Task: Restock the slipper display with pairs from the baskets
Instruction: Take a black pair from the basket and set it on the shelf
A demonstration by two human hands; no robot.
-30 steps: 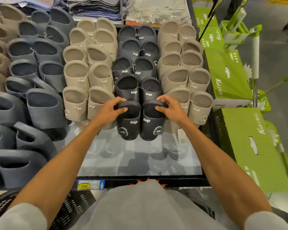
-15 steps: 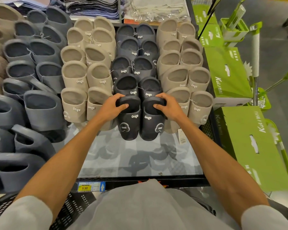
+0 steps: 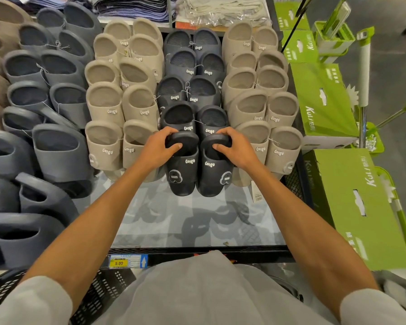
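Note:
A pair of black slippers stands at the front of the black column on the display shelf (image 3: 197, 221). My left hand (image 3: 158, 148) grips the heel rim of the left black slipper (image 3: 182, 174). The heel rim of the right black slipper (image 3: 215, 177) is held by my right hand (image 3: 238, 148). Several more black pairs (image 3: 192, 90) are stacked behind them. Beige rows (image 3: 120, 106) flank the black column on both sides, and grey slippers (image 3: 54, 146) fill the left. A black basket (image 3: 99, 294) sits low at the bottom left, mostly hidden by my arms and shirt.
Green mop boxes (image 3: 352, 207) stand to the right of the shelf, with a mop handle (image 3: 363, 73) upright behind them. A yellow price tag (image 3: 120, 262) marks the shelf's front edge. Folded textiles (image 3: 138, 8) lie behind the slipper rows. A paper tag (image 3: 258, 195) hangs by the right beige pair.
Both hands have slid the black pair slightly back toward the stacked black column, keeping their grip on the heel rims.

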